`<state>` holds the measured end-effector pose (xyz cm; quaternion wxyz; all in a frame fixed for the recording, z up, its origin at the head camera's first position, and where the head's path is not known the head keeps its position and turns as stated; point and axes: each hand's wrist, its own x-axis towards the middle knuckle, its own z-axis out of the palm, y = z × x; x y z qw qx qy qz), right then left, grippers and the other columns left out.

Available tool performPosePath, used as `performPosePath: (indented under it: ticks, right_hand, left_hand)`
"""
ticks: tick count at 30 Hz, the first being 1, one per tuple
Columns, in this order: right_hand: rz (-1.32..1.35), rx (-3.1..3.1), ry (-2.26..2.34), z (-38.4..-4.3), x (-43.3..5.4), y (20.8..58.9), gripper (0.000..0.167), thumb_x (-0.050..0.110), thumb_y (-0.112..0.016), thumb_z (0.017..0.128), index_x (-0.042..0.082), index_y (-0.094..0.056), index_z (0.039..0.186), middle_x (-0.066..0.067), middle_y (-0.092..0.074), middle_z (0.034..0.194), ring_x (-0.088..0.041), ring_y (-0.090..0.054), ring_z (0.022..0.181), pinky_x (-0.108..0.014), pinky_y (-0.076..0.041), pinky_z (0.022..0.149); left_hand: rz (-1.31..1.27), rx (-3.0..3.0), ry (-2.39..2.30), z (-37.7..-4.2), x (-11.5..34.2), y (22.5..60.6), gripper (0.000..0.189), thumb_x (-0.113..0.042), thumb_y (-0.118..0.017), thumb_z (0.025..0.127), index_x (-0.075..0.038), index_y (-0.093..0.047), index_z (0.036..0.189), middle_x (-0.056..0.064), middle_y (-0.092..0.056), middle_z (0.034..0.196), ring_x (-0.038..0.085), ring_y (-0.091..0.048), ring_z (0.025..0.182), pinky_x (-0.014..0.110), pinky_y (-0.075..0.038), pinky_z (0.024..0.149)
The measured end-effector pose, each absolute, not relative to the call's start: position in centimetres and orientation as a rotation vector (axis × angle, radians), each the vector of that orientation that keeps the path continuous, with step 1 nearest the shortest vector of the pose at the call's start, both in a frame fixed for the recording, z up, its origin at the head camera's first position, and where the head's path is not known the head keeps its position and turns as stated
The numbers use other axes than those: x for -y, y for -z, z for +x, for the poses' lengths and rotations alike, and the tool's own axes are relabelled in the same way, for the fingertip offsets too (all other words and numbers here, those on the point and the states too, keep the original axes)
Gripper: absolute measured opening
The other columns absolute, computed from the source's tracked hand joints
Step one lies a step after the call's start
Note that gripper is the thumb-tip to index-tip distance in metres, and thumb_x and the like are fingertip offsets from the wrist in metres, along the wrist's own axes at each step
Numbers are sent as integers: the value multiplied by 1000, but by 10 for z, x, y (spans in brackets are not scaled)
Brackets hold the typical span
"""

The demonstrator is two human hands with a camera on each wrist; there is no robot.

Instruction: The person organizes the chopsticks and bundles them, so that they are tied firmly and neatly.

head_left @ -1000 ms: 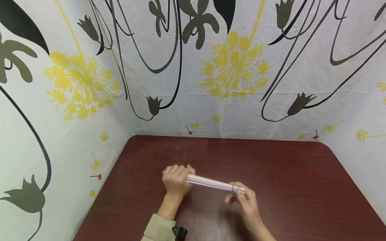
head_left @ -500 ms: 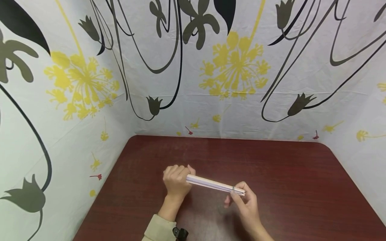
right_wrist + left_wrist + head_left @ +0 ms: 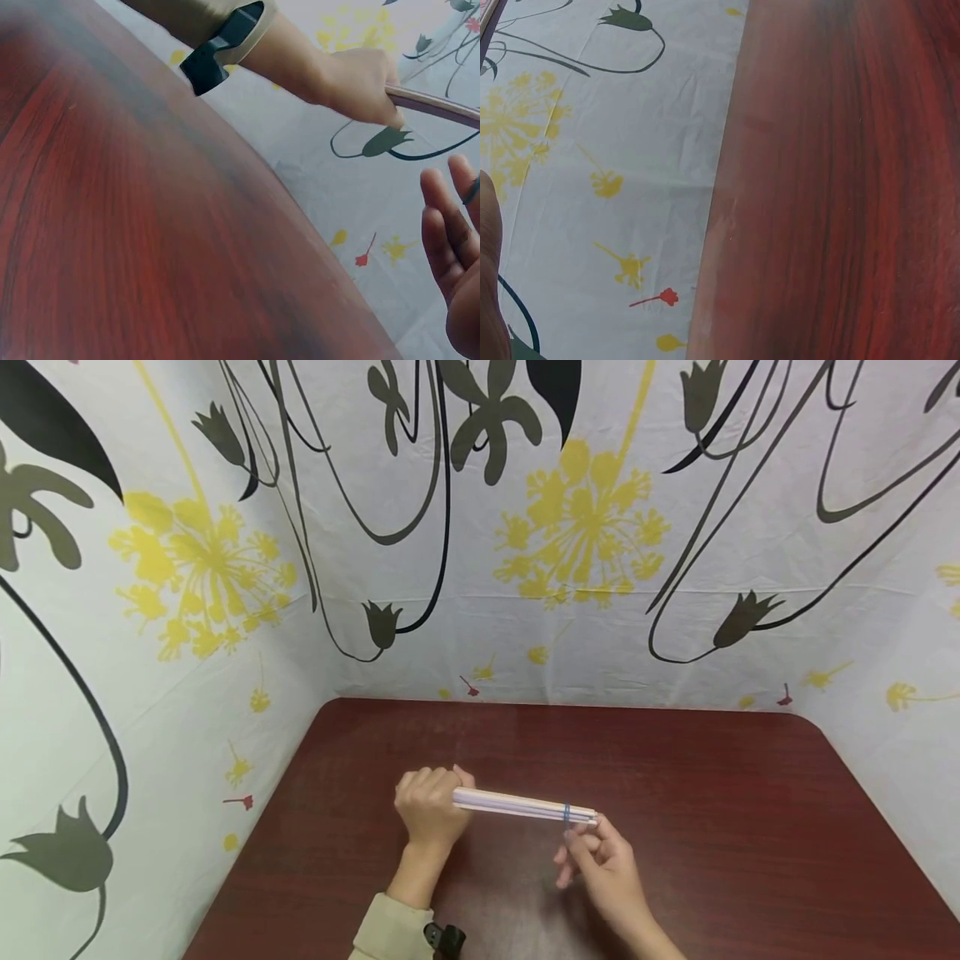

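A bundle of pale, thin chopsticks [image 3: 510, 803] is held above the table, tilted slightly down to the right. My left hand [image 3: 431, 806] grips its left end with the fingers curled round it. Near the bundle's right end sits a blue rubber band [image 3: 567, 812]. My right hand [image 3: 607, 864] is just below that end, thumb and index finger pinching the band. In the right wrist view, a dark strip of the rubber band [image 3: 472, 192] shows by the fingers, and the left hand [image 3: 358, 84] holds the chopsticks [image 3: 435, 106] beyond. The left wrist view catches only a bit of hand at its edge.
The dark red wooden table [image 3: 375, 735] lies under both hands, with rounded far corners. A white cloth [image 3: 465, 560] printed with flowers hangs behind and beside it. A black device [image 3: 447, 938] is strapped at the left wrist, below the beige sleeve [image 3: 392, 927].
The bundle and left hand have shifted slightly left, and the bundle's right end has risen. The right fingers have moved from around that end to below it, and the blue band shows more plainly.
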<state>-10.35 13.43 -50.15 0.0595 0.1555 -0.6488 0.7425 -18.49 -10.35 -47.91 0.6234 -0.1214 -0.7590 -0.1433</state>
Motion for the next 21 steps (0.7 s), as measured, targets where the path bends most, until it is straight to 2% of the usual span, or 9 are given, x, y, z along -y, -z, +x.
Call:
performPosePath:
  ticks: [4,8,10,13,16,19,21]
  right_hand:
    - [641,1950,-2101,-105,-134,510,5,-13,-54,96,-10,-50,96,-11,-73,80,-19,-64,48,-33,-55,48]
    - [794,1914,-1990,-108,-134,517,16,-22,-53,91,-8,-60,97,-16,-75,85,-17,-65,46,-29,-53,44]
    - [814,1907,-2029,-109,-136,519,20,-21,-51,92,-8,-63,101,-19,-74,87,-17,-64,44,-31,-50,40]
    - [784,1930,-2176,-110,-138,521,23,-16,-46,97,-5,-65,105,-11,-75,88,-15,-59,39,-35,-44,34]
    - [810,1949,-2220,-108,-136,521,22,-15,-48,97,-5,-66,104,-13,-74,84,-14,-53,33,-32,-40,30]
    - [978,1976,-1924,-108,-131,519,19,-14,-58,92,-3,-71,101,-15,-74,81,-9,-53,35,-20,-43,34]
    - [1100,1928,-1613,-110,-127,517,15,-7,-63,92,-2,-74,101,-13,-75,80,-7,-61,45,-15,-47,43]
  left_hand:
    - [-263,1760,322,-184,106,478,38,-9,-60,72,-17,-34,46,-5,-27,43,13,-23,39,30,-28,41]
    - [-253,1757,322,-183,106,475,38,-8,-60,73,-17,-35,46,-5,-28,43,13,-24,38,31,-29,41]
    - [-245,1757,331,-182,106,473,37,-8,-60,73,-17,-37,46,-5,-30,43,14,-26,38,32,-30,42]
    - [-233,1765,352,-181,105,471,36,-8,-61,73,-17,-39,46,-5,-32,43,14,-29,37,32,-32,42]
    - [-233,1768,366,-180,104,469,36,-9,-61,74,-17,-39,46,-5,-33,43,14,-30,37,33,-34,43]
    - [-241,1779,365,-181,103,469,37,-9,-60,74,-17,-37,46,-5,-31,43,14,-28,37,33,-34,42]
    - [-246,1801,363,-181,103,469,38,-9,-59,74,-17,-36,46,-5,-29,42,13,-26,38,32,-33,42]
